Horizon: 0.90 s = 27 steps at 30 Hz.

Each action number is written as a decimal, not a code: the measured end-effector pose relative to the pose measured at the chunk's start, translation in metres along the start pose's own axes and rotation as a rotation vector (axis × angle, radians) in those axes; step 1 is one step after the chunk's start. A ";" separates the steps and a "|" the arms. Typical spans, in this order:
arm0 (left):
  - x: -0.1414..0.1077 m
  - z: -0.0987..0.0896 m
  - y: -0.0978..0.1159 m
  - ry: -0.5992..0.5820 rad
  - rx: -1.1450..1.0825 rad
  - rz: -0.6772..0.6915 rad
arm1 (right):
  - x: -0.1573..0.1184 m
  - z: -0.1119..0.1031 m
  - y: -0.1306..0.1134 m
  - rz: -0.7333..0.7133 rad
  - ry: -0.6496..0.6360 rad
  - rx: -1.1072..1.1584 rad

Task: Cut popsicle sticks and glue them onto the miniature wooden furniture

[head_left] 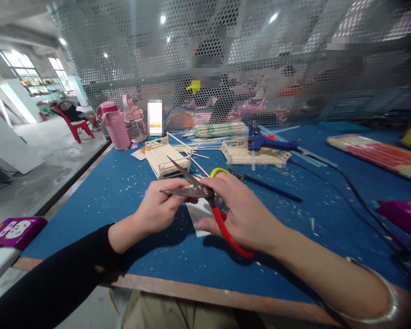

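Observation:
My right hand (pixel 241 208) is wrapped round a pair of scissors (pixel 222 224) with one red and one yellow handle. Their dark blades are spread apart and point left, over the fingers of my left hand (pixel 159 205). Those fingers are pinched together close to the blades; whatever lies between them is hidden. Under the hands a white card (pixel 198 217) rests on the blue tabletop (pixel 89 224). Just beyond stands a small bed-shaped model of wooden sticks (pixel 166 160), with loose sticks beside it.
A second stick model (pixel 239 155) has a blue glue gun (pixel 270 144) on it. Nearby lies a dark-blue-handled tool (pixel 270 185). Bundled sticks (pixel 221 130), a pink flask (pixel 114 125) and a clear pink bottle (pixel 135 121) line the mesh screen (pixel 140 55). A cable crosses the right side.

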State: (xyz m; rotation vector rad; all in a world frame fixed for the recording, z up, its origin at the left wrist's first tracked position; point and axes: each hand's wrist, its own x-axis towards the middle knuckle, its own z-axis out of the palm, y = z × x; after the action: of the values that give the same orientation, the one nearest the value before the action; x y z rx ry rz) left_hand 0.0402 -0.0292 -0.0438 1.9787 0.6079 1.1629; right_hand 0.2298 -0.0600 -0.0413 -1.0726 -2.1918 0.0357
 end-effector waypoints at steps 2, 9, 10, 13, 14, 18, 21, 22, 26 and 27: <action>0.001 -0.001 0.001 -0.012 0.019 0.011 | 0.000 0.000 0.000 -0.003 -0.005 0.012; 0.001 -0.003 0.003 -0.039 0.019 0.000 | -0.003 -0.001 -0.004 -0.002 -0.031 0.077; 0.001 -0.003 0.003 -0.041 0.011 -0.005 | -0.003 -0.001 -0.004 0.000 -0.034 0.079; -0.001 -0.004 0.001 -0.027 -0.004 -0.022 | -0.002 0.000 -0.006 -0.001 -0.014 0.028; -0.001 -0.004 0.001 -0.017 0.000 -0.025 | -0.002 0.000 -0.007 -0.005 -0.004 0.002; -0.001 -0.005 -0.004 -0.001 0.043 0.005 | -0.001 0.001 -0.006 -0.014 0.009 -0.038; -0.002 -0.004 -0.005 0.000 0.075 0.056 | -0.003 0.002 -0.005 -0.024 0.019 -0.024; -0.002 -0.004 -0.005 0.006 0.091 0.075 | -0.004 0.002 -0.005 -0.028 0.027 -0.022; -0.002 -0.003 0.000 0.027 0.166 0.118 | -0.006 0.003 -0.003 -0.039 0.046 -0.003; -0.002 -0.003 0.002 0.033 0.184 0.117 | -0.007 0.002 -0.003 -0.039 0.043 0.009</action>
State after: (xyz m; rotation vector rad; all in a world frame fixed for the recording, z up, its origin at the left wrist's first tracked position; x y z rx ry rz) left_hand 0.0370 -0.0308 -0.0428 2.1792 0.6435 1.2500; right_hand 0.2292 -0.0660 -0.0460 -1.0158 -2.1717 0.0056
